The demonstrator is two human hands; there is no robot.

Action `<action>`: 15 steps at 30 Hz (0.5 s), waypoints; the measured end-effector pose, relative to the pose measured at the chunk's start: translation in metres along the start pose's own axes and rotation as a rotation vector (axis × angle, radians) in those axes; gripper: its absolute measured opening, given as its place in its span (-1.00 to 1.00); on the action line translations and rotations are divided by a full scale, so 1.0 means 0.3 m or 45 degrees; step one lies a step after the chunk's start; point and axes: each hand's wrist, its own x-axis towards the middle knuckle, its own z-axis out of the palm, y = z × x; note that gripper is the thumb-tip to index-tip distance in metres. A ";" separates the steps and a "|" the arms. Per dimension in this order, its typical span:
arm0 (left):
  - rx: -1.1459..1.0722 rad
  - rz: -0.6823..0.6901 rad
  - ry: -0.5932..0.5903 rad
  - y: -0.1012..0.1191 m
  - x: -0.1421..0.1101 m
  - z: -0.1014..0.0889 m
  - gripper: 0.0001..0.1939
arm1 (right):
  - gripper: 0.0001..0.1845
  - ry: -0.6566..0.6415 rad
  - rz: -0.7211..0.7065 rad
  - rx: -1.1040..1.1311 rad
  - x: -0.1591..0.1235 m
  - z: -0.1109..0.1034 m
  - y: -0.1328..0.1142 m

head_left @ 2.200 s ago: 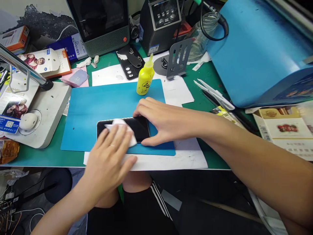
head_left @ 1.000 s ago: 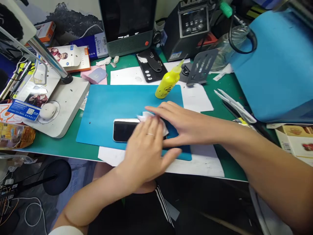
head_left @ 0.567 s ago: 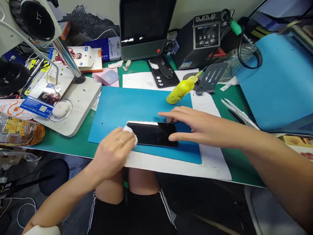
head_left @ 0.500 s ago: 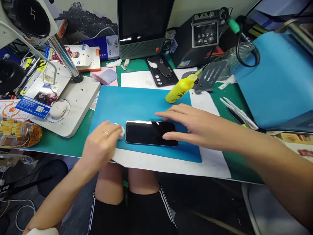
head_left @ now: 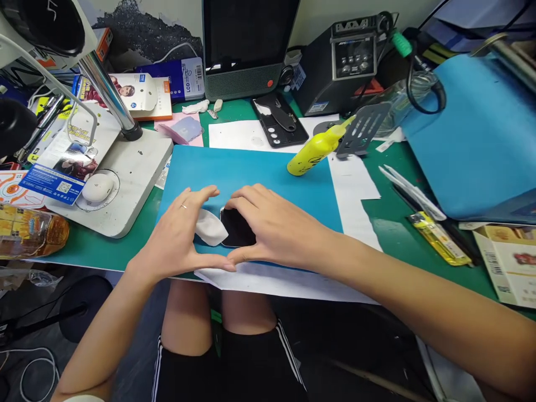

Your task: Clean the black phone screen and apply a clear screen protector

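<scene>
On the near half of the mat (head_left: 251, 162): phone (head_left: 237, 229) touching white cloth (head_left: 210, 228) | right hand (head_left: 278, 229) straddles phone, grip unclear; left hand (head_left: 176, 240) around cloth, fingers wide | step, seemingly: steadying phone | next would call for firm edge hold

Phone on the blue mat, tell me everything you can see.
The phone looks dark and glossy, with a thin pale rim and rounded left corners; its screen is unlit. It appears to lie flat, face up, on the blue mat. The right hand spans it, hiding its right part. The white cloth overlaps its left edge in view; contact is unclear.
</scene>
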 end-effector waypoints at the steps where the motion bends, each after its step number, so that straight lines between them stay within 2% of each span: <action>1: 0.000 0.012 -0.036 0.002 0.010 -0.011 0.05 | -0.07 0.022 0.004 0.013 -0.001 0.005 -0.001; 5: 0.108 0.045 -0.187 -0.010 0.036 -0.041 0.00 | -0.12 0.029 0.051 -0.017 -0.002 0.019 -0.017; 7: 0.141 -0.001 -0.156 -0.030 0.029 -0.038 -0.08 | -0.12 0.018 0.076 -0.023 -0.001 0.022 -0.028; 8: 0.156 -0.020 -0.123 -0.041 0.021 -0.034 -0.19 | -0.11 0.022 0.084 -0.024 -0.001 0.023 -0.032; 11: 0.242 0.015 -0.059 -0.062 -0.005 -0.015 -0.72 | -0.07 0.054 0.078 -0.063 -0.002 0.027 -0.043; 12: 0.276 0.040 -0.063 -0.063 -0.009 -0.010 -0.79 | -0.05 0.059 0.072 -0.088 -0.003 0.030 -0.045; 15: 0.332 0.074 -0.082 -0.051 -0.005 -0.002 -0.77 | -0.03 0.063 0.067 -0.148 -0.004 0.038 -0.048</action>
